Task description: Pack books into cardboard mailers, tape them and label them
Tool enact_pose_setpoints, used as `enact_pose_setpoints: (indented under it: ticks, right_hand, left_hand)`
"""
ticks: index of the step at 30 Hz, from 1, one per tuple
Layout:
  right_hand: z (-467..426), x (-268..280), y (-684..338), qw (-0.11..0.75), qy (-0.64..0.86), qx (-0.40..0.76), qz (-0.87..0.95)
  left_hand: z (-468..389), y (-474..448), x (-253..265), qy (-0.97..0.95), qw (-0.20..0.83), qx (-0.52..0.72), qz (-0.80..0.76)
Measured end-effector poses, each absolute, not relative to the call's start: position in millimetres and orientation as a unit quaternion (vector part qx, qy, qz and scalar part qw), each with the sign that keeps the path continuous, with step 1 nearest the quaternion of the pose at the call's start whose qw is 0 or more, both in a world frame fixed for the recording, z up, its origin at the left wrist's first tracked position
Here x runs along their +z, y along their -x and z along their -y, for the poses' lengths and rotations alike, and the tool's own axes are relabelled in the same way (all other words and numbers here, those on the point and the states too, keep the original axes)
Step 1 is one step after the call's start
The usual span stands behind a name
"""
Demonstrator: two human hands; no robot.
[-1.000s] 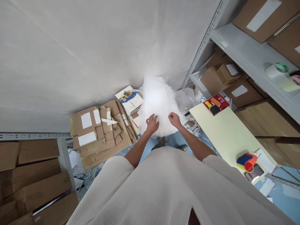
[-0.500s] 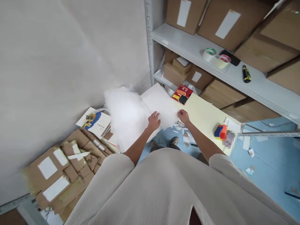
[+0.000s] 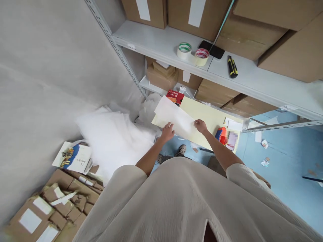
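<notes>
A thin white foam sheet (image 3: 174,116) hangs over the pale yellow tabletop (image 3: 199,111) and partly covers a red book (image 3: 174,97). My right hand (image 3: 201,126) pinches the sheet at its right edge. My left hand (image 3: 168,132) is at the near left edge of the same sheet, its fingers bent against it; the grip is partly hidden. To the left lies a loose pile of similar white sheets (image 3: 114,137).
Flattened cardboard (image 3: 68,198) and a blue-and-white book (image 3: 75,156) lie at the left. A grey shelf (image 3: 161,43) carries boxes, tape rolls (image 3: 184,50) and a yellow-black utility knife (image 3: 232,67). An orange-and-blue object (image 3: 221,135) sits on the table's right end. Paper scraps litter the blue floor (image 3: 280,148).
My view has turned to the right. Both hands have brought the white sheet from beside the pile to above the yellow table, where it now overlaps the red book.
</notes>
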State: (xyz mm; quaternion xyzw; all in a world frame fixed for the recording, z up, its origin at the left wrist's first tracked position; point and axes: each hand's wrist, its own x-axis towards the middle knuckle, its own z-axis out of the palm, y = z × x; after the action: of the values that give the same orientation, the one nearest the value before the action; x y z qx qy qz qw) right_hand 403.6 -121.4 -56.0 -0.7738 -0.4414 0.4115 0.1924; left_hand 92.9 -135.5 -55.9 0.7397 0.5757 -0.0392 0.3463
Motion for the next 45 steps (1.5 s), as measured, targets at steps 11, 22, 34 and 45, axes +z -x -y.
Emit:
enact_pose_setpoints:
  ticks: [11, 22, 34, 45]
  right_hand:
    - [105, -91, -471, 0.152, 0.782, 0.428, 0.426]
    - [100, -110, -487, 0.114, 0.795, 0.406, 0.436]
    - [103, -98, -472, 0.123, 0.824, 0.362, 0.419]
    - [106, -98, -437, 0.220, 0.796, 0.515, 0.229]
  left_hand:
    - [123, -135, -94, -0.712, 0.364, -0.130, -0.587]
    - [116, -131, -107, -0.710, 0.352, -0.141, -0.593]
    - [95, -114, -100, -0.770, 0.338, -0.131, -0.525]
    - [84, -105, -103, -0.827, 0.330, -0.155, -0.427]
